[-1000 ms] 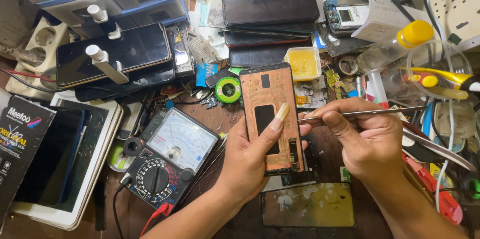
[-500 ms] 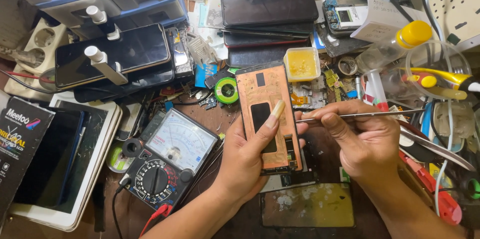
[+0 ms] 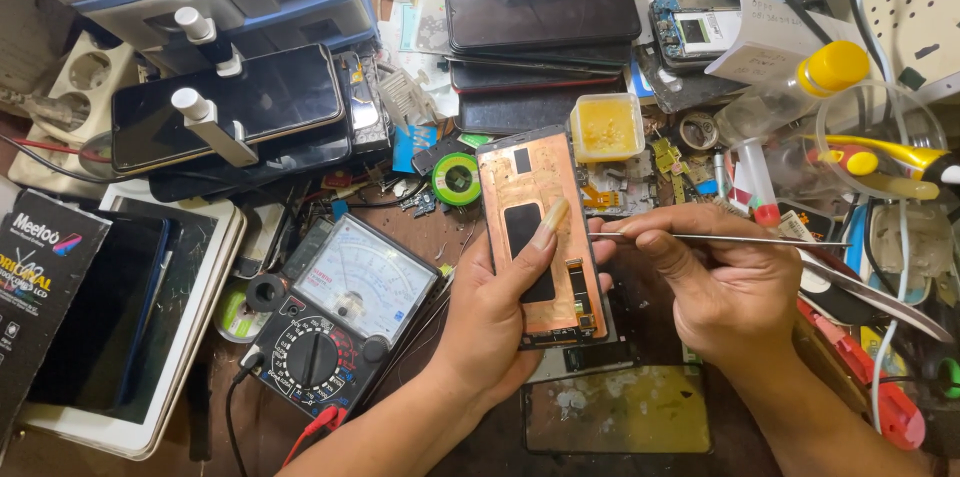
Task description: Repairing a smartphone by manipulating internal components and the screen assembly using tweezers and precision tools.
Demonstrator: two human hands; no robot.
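Observation:
My left hand (image 3: 495,312) grips a phone screen panel (image 3: 530,192), held back side up, copper-coloured with a black patch. The thumb lies across the patch. My right hand (image 3: 725,282) pinches thin metal tweezers (image 3: 790,240) that point left, their tip at the panel's right edge. Both hands hover over a cluttered workbench (image 3: 430,237).
An analog multimeter (image 3: 335,322) with red and black leads lies left of my left hand. A white tablet (image 3: 140,327) sits at the far left, stacked dark phones (image 3: 540,12) at the top. A small yellow tub (image 3: 606,127), a green tape roll (image 3: 456,179) and a smeared glass plate (image 3: 618,409) surround the panel.
The panel and my left hand have shifted slightly. The tweezers' tip has stayed close to the panel's right edge.

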